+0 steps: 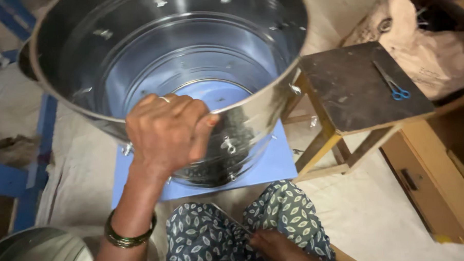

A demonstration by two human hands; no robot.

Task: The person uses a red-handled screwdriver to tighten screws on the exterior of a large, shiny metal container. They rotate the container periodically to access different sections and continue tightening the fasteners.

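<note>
Green bangles (129, 237) circle the left wrist; a ring (164, 99) on one finger; dark leaf-print trousers (245, 228).

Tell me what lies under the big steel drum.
A light blue sheet lies under the steel drum, showing through its open bottom and around its base. What is beneath the sheet is covered.

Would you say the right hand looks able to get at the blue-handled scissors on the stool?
Probably yes: the right hand rests low by the lap, and the scissors lie uncovered on the stool beside the steel drum.

A small metalwork workshop was suggested by a bottomless steel drum (230, 69), gripped under the fingers (182, 109), and a worn wooden stool (354, 85) with scissors (392, 83) just beside them.
</note>
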